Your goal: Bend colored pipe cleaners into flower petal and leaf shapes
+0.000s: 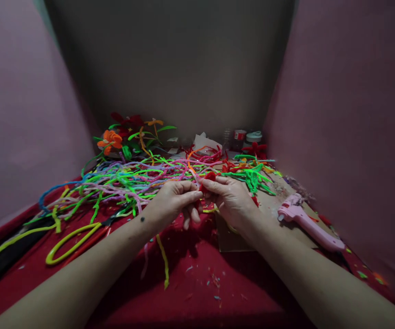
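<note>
Both hands meet over the middle of the table, around a small red pipe-cleaner piece [210, 176]. My right hand [230, 194] pinches it between thumb and fingers, and its fuzzy loop pokes up above the fingertips. My left hand [180, 196] is closed at the piece's lower left side, thumb against index finger, the other fingers curled below. What exactly lies between the left fingertips is too small to tell apart. Just behind the hands spreads a heap of loose pipe cleaners [115, 176] in green, pink, purple and blue.
Yellow-handled scissors [72, 244] lie at left, partly under pipe cleaners. A pink glue gun [309, 221] rests on cardboard [233, 240] at right. Finished pipe-cleaner flowers [110, 140] stand at back left. A bottle [239, 137] and a light-blue-lidded jar [254, 137] stand by the back wall.
</note>
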{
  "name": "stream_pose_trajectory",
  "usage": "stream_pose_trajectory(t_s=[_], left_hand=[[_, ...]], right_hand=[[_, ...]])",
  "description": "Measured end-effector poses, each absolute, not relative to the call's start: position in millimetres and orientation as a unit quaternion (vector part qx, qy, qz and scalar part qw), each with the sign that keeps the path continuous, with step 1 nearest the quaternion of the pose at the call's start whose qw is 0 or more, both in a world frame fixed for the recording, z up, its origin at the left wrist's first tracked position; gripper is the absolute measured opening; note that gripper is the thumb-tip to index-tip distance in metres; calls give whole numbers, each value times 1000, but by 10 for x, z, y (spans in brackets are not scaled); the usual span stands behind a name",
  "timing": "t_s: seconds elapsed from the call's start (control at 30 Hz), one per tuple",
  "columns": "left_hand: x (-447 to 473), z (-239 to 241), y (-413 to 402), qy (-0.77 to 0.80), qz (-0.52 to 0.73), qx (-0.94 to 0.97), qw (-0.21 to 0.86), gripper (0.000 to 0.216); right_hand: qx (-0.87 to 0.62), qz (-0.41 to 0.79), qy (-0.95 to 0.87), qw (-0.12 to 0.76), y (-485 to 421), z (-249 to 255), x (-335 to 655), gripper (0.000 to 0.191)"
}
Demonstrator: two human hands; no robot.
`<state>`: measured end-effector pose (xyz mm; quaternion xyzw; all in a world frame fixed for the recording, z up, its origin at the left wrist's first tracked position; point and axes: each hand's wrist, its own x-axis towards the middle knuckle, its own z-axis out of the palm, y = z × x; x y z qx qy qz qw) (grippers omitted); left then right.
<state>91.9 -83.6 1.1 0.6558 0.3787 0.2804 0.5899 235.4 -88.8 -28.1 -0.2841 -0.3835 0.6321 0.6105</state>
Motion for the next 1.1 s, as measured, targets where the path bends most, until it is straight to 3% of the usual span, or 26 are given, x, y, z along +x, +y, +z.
stream_pose_trajectory(t_s=[0.47,0.57,0.7,0.97,1.1], left_hand=[[879,-119,-750,312,260,578,708,23],[851,-6,-757,379,229,616,652,26],[780,163,-738,444,337,647,521,36],[723,95,-701,394,298,661,564,18],[748,95,-722,434,336,725,416,15]], right_hand=[[-266,658,-389,588,-892,-305,2300,21],[-319,607,-417,597,-895,-300,2322,20],[-374,583,-467,550,-932,-267,2316,25],[-390,589,-544,452,-1075,-251,2231,29],[-400,582,-557,437,-1075,-261,2224,30]])
